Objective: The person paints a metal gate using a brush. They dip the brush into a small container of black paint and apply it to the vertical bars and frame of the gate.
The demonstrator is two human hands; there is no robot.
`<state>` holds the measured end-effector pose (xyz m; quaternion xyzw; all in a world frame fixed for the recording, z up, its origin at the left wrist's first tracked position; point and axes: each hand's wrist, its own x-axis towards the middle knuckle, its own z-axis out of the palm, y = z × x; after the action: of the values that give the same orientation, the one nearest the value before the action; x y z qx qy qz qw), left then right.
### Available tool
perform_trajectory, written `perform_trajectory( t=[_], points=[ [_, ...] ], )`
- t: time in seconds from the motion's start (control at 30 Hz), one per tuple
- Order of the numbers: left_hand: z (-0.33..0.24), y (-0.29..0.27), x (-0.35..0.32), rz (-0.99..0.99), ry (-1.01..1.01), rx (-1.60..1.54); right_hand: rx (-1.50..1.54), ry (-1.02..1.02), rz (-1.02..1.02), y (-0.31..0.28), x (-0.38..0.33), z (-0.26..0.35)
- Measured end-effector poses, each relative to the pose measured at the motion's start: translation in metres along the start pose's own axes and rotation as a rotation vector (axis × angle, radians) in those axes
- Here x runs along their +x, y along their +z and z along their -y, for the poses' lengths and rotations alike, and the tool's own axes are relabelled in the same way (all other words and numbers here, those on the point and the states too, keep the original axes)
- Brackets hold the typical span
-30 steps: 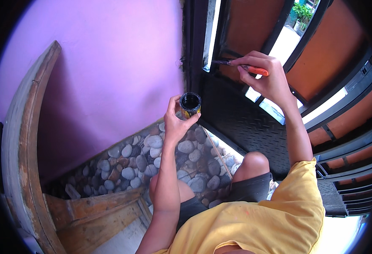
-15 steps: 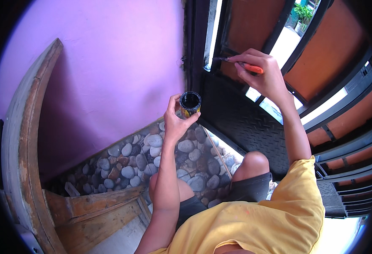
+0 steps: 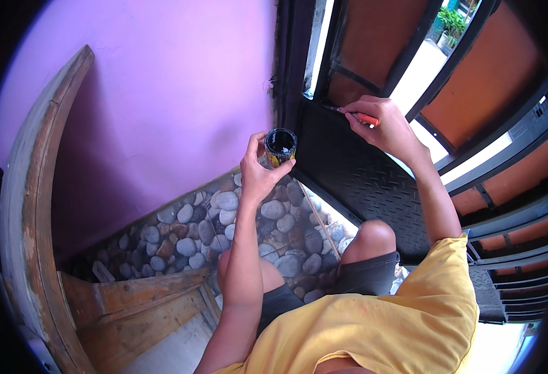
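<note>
Wrapped around a small paint can [image 3: 281,147] with dark paint inside, my left hand [image 3: 262,171] holds it upright in front of the purple wall's edge. Paint smears the can's rim, and yellow shows low on its side. My right hand [image 3: 386,126] is closed on a paintbrush [image 3: 367,119] with an orange-red handle. The brush tip points left, at the lower edge of the black metal gate frame [image 3: 348,103], close above the black patterned metal plate [image 3: 361,168]. Whether the bristles touch the frame I cannot tell.
A purple wall [image 3: 174,81] rises on the left, with a curved wooden furniture piece [image 3: 40,206] before it. Rounded stones [image 3: 224,201] cover the ground below my left arm. Orange-brown gate panels [image 3: 486,81] stand at right, and a potted plant [image 3: 452,23] shows beyond a gap.
My right hand has lowered with the paintbrush, bringing its tip down toward the bottom of the gate frame. My left hand and the paint can stay nearly in place.
</note>
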<state>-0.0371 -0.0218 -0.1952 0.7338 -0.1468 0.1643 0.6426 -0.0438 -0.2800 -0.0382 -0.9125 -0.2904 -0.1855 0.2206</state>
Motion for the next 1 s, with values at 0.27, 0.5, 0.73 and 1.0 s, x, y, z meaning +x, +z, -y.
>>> perform_trajectory(
  t=[0.27, 0.5, 0.73, 1.0],
  points=[
    [-0.005, 0.002, 0.0, 0.018, -0.015, -0.018, 0.036, 0.028, 0.004, -0.003, 0.009, -0.001],
    [-0.004, -0.003, 0.0, 0.01, 0.003, 0.017, 0.021, 0.193, 0.019, -0.019, 0.01, 0.01],
    [-0.007, 0.002, 0.0, -0.002, -0.003, 0.001, -0.041, -0.002, 0.019, 0.001, 0.037, 0.002],
    [-0.005, 0.0, 0.001, 0.014, -0.009, 0.021, -0.17, -0.119, 0.249, -0.007, 0.066, -0.005]
  ],
)
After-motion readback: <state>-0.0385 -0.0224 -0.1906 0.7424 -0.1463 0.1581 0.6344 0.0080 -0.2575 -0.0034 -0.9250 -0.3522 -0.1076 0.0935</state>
